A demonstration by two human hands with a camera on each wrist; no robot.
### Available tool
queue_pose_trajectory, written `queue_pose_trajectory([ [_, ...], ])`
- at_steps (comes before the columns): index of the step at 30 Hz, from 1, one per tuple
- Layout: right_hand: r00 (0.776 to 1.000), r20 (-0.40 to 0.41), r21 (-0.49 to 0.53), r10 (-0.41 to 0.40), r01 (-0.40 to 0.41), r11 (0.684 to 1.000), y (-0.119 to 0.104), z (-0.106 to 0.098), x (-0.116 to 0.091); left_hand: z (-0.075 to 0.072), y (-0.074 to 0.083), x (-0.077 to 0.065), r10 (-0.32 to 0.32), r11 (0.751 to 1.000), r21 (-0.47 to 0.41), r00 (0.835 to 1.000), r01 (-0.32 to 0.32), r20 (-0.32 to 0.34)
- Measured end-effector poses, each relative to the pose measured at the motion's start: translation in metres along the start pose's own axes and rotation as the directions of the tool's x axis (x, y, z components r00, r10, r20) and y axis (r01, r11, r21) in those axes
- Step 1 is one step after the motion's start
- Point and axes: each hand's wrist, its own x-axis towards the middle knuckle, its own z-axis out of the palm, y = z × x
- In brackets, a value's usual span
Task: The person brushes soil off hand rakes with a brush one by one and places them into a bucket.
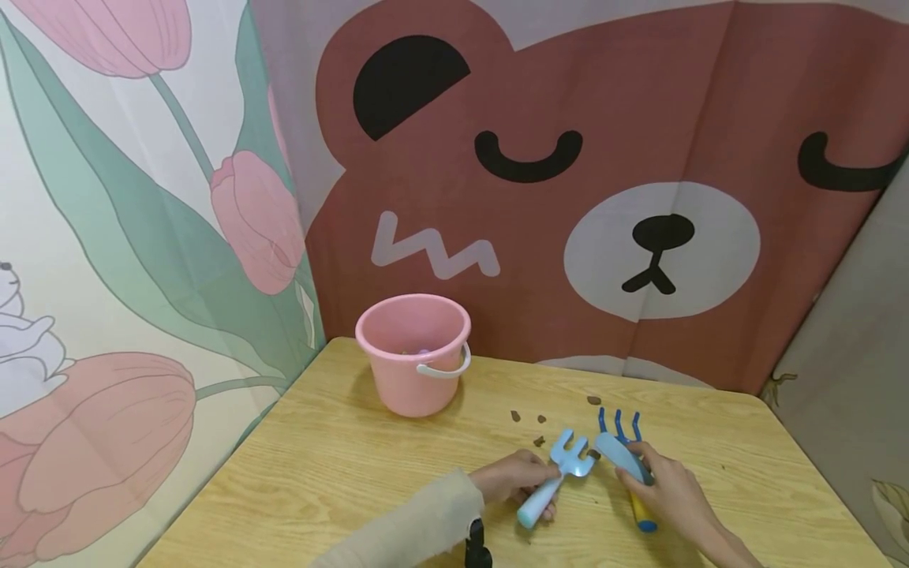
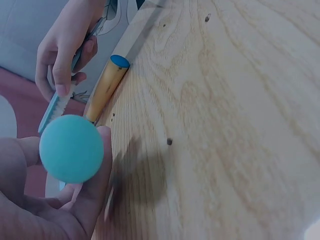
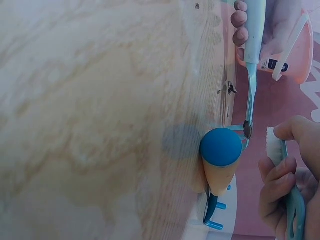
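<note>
My left hand [image 1: 513, 475] grips the handle of a light blue hand fork [image 1: 572, 456], its tines pointing away over the table. In the right wrist view a brown clump [image 3: 248, 129] clings to the fork near its tines. My right hand [image 1: 673, 491] holds a light blue brush [image 1: 619, 454] just right of the fork; its white bristles [image 3: 273, 145] face the fork. Below the right hand lies a blue hand rake [image 1: 619, 430] with a yellow handle [image 2: 106, 89], partly hidden by hand and brush in the head view.
A pink bucket [image 1: 415, 386] with a white handle stands at the table's back left; small things inside are barely visible. Several brown crumbs [image 1: 515, 416] lie on the wooden table [image 1: 341, 473] beyond the fork. Printed cloth [image 1: 525, 276] hangs behind the back edge.
</note>
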Motion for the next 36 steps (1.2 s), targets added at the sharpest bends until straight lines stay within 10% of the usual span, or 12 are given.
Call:
queue_pose_trajectory([
  [36, 0.998, -0.025, 0.024, -0.054, 0.055, 0.998, -0.001, 0.004, 0.004, -0.019, 0.006, -0.009, 0.073, 0.989, 0.136, 0.987, -0.053, -0.145],
])
